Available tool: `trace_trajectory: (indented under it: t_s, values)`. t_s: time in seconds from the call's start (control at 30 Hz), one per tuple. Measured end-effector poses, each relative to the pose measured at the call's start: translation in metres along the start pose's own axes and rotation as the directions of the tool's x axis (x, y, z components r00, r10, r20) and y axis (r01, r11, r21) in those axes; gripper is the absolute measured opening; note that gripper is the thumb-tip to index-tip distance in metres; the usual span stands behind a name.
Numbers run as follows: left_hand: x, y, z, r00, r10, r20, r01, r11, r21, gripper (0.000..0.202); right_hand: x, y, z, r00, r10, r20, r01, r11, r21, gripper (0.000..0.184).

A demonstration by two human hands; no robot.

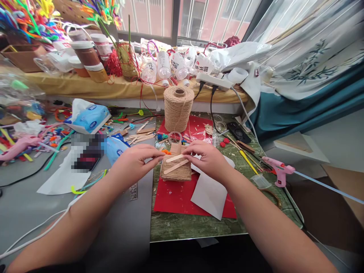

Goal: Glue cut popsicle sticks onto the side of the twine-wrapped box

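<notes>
A small box wrapped in twine (178,175) sits in front of me on red paper. Across its top lie two wooden craft sticks, an upper craft stick (174,158) and a lower, slanted craft stick (174,167). My right hand (209,158) pinches the right end of the upper one between thumb and fingertips. At the box's left edge, my left hand (139,159) has its thumb and fingertips drawn together; what is between them is hidden. An orange piece (166,152) shows just beyond those fingertips. Behind the box stands a light wooden part (176,148).
A large twine spool (178,110) stands behind the box. Loose craft sticks (142,136) lie left of it. White paper (212,193) overlaps the red sheet (173,201). A pink glue gun (277,170) rests at the right edge, and a tissue pack (89,117) at left.
</notes>
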State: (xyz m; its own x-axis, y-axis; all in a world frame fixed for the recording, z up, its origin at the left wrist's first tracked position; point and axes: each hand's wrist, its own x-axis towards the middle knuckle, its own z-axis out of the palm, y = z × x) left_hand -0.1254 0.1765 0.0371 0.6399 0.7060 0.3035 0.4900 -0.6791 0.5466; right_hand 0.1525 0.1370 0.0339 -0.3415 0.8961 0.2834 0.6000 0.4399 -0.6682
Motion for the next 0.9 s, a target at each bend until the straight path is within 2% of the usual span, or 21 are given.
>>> trace_trajectory:
  t_s: [0.13, 0.33, 0.9]
  values:
    - [-0.010, -0.017, 0.010, 0.999, -0.032, 0.029, 0.035, 0.995, -0.097, 0.021, 0.000, 0.004, 0.003, 1.000, 0.013, 0.013, -0.013, 1.000, 0.027, 0.011]
    - [-0.014, -0.024, 0.018, 0.997, -0.037, 0.069, 0.049, 0.982, -0.185, 0.021, 0.001, 0.005, 0.009, 0.999, 0.018, 0.047, -0.020, 1.000, 0.025, 0.013]
    - [-0.013, -0.019, 0.023, 0.995, -0.080, 0.058, 0.090, 0.976, -0.199, 0.017, 0.001, 0.008, 0.014, 1.000, 0.001, 0.014, -0.002, 1.000, 0.025, 0.013]
